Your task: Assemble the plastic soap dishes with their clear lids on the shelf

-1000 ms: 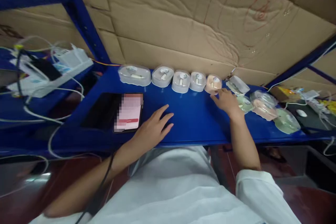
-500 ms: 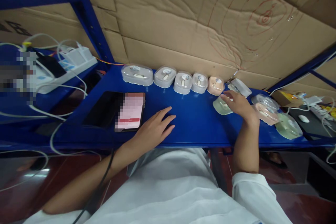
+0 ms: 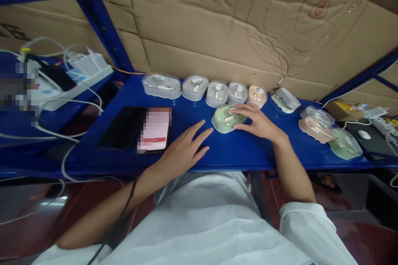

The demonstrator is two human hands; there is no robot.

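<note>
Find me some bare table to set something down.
Bare patches on the blue table: in front of the held green case, between left hand and right hand; behind the left hand, between phone and that case; and right of the right hand, up to the right-end cases. Crowded: the back row of cases and the right end.

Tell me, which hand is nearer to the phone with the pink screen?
The left. The left hand is just beside the phone, near its right edge; the right hand is farther off to the right, at a green case.
</note>
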